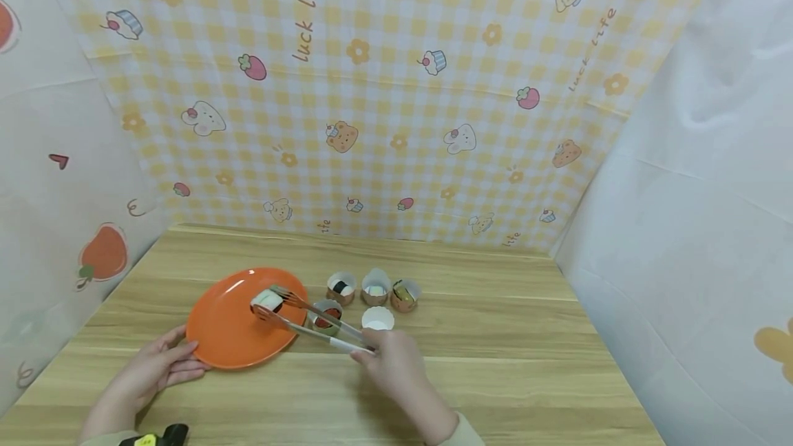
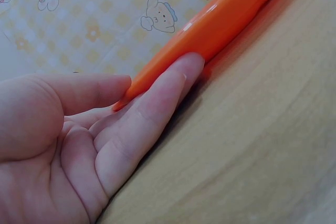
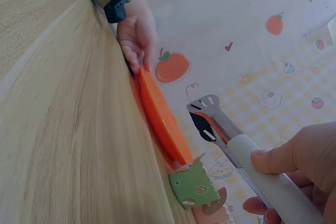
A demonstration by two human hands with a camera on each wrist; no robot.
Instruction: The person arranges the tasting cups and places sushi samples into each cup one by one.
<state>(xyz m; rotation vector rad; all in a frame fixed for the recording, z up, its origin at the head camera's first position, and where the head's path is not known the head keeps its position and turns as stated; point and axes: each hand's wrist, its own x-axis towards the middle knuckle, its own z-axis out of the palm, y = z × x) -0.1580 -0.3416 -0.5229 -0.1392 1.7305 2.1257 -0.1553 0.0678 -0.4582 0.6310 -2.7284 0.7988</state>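
My left hand (image 1: 151, 367) pinches the near left rim of an orange oval plate (image 1: 226, 332), thumb on top and fingers beneath, as the left wrist view also shows. With my right hand (image 1: 396, 363) I grip metal tongs (image 1: 343, 345) by their white handles. Between the tong tips is a small sushi piece (image 1: 268, 299), white on top with a dark edge, over the plate's right half. In the right wrist view the tongs' slotted end (image 3: 206, 101) shows above the plate, with a black part of the piece at it.
Several small paper cups stand right of the plate. One holds red-orange food (image 1: 328, 317), another white food with a black band (image 1: 341, 288), another yellow-green food (image 1: 404, 293). A white-lined cup (image 1: 378, 319) sits nearest my right hand. Patterned cloth (image 1: 396, 88) hangs behind the wooden table (image 1: 495, 391).
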